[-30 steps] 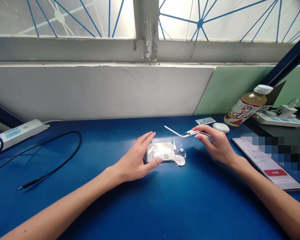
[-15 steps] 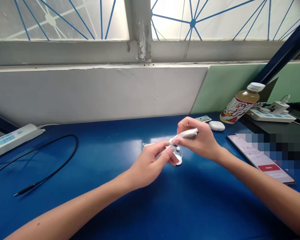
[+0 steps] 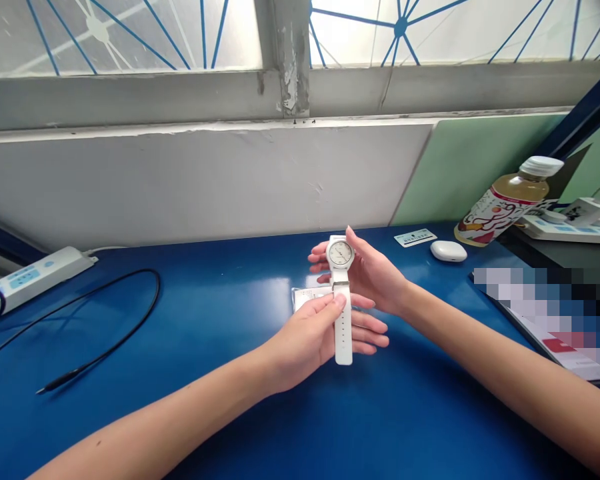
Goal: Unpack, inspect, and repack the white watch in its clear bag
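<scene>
A white wristwatch (image 3: 341,253) with a round pale dial faces up, its strap hanging down past a metal buckle. My left hand (image 3: 313,333) grips the strap, thumb pressed on top just below the buckle and fingers reaching out behind it. Around the watch case curves my right hand (image 3: 377,273): its thumb lies along the right edge and its fingertips emerge on the left from behind. How firmly the right hand presses is hidden. Partly covered by my hands, a small clear packet (image 3: 301,297) with white contents lies on the blue table (image 3: 220,400).
On the right are a white earbud case (image 3: 449,251), a small card (image 3: 415,237), a drink bottle (image 3: 503,207), a phone (image 3: 580,353) and a power strip (image 3: 570,228). A black cable (image 3: 110,347) and another power strip (image 3: 35,277) occupy the left. Behind stands a wall.
The watch has turned so its dial shows, with the strap end hanging toward me. My right hand has shifted left and opened out around the case. The view has turned slightly.
</scene>
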### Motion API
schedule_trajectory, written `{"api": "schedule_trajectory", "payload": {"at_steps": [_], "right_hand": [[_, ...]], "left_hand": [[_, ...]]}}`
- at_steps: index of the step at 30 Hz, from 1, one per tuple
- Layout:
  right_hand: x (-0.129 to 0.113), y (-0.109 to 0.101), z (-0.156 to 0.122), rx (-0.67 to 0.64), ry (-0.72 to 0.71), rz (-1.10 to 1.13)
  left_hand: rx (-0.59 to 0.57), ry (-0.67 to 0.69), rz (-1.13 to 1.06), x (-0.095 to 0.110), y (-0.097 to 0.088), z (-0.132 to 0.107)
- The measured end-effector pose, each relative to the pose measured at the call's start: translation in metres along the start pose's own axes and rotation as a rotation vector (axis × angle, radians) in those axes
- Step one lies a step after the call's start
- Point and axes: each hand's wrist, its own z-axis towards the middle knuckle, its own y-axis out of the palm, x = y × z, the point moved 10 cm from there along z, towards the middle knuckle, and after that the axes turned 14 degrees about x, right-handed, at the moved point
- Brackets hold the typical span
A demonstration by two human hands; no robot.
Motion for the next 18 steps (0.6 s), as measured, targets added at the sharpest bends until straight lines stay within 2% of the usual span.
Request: {"api": "schedule_trajectory", "payload": {"at_steps": [2,5,13,18], "right_hand": [[0.009,0.010,-0.005,-0.080,0.125,0.112],[0.013,0.019,-0.010,-0.137,0.203,0.185],[0.011,0.012,-0.008,-0.052,0.247,0.245],[0.001,0.000,-0.001,-0.009,0.169,0.121]], "left_hand": [[0.025,-0.011,-0.009,0.000,0.000,0.001],[0.057,-0.035,0.005,-0.003,-0.002,0.002],[0.092,-0.029,-0.001,-0.002,-0.007,0.001],[0.178,0.063,-0.037,0.012,-0.018,0.003]]}}
